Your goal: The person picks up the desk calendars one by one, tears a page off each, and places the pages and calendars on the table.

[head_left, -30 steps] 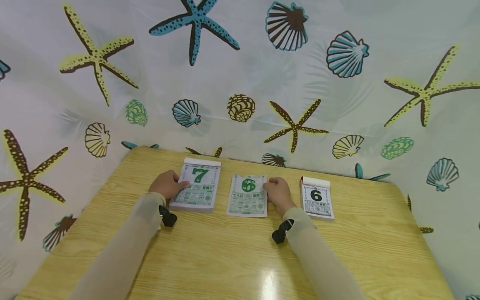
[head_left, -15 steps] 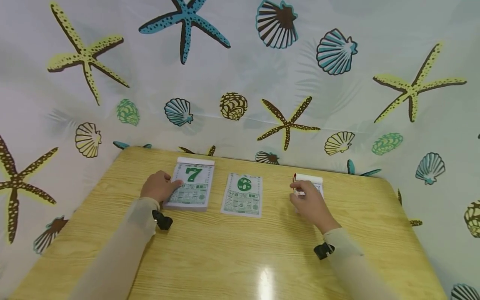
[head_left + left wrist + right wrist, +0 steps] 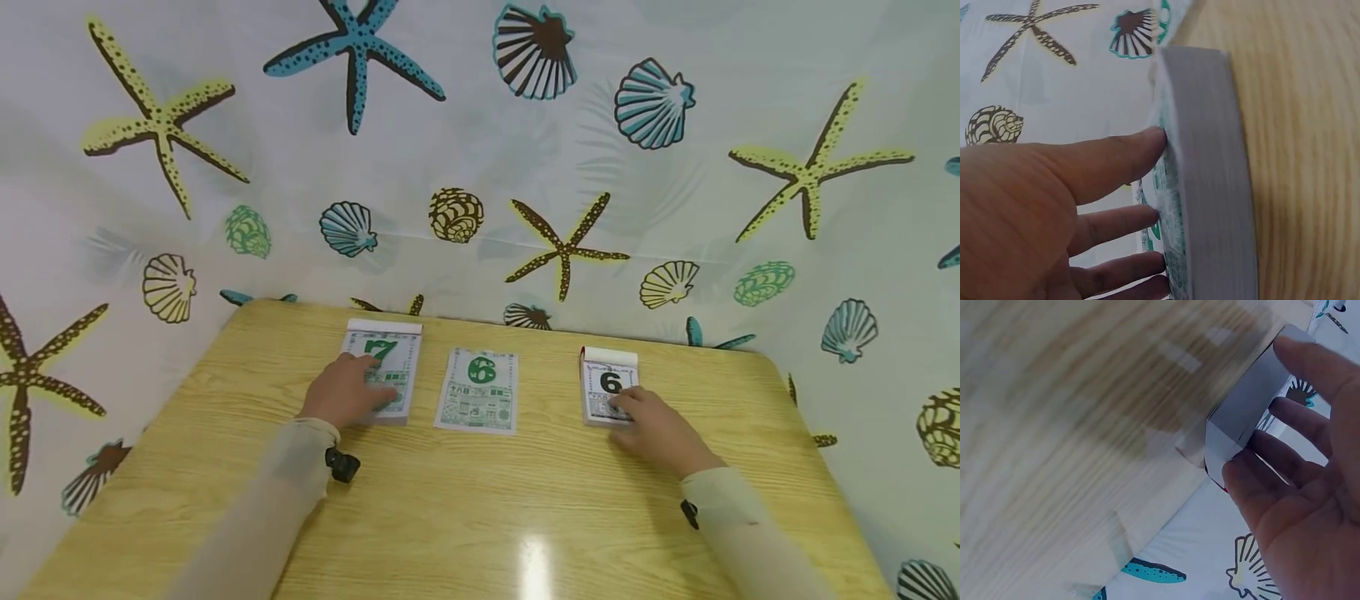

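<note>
A large tear-off calendar point(image 3: 397, 367) with a green 7 lies at the left of the table. My left hand point(image 3: 345, 392) rests over its lower left part, covering some of the print. In the left wrist view, the thumb and spread fingers point(image 3: 1116, 156) reach onto the face of the thick pad. A smaller tear-off calendar point(image 3: 600, 383) with a black 6 lies at the right. My right hand point(image 3: 656, 429) touches its lower right part, fingers extended. Between both calendars lies a loose calendar sheet point(image 3: 478, 408) with a green 6, untouched by either hand.
All three items lie on a wooden table point(image 3: 450, 517). A white cloth point(image 3: 420, 167) printed with starfish and shells hangs behind the table and along its sides.
My right hand has left the loose sheet, passed over the small calendar's top and come down to its lower right. My left hand has shifted further over the large calendar.
</note>
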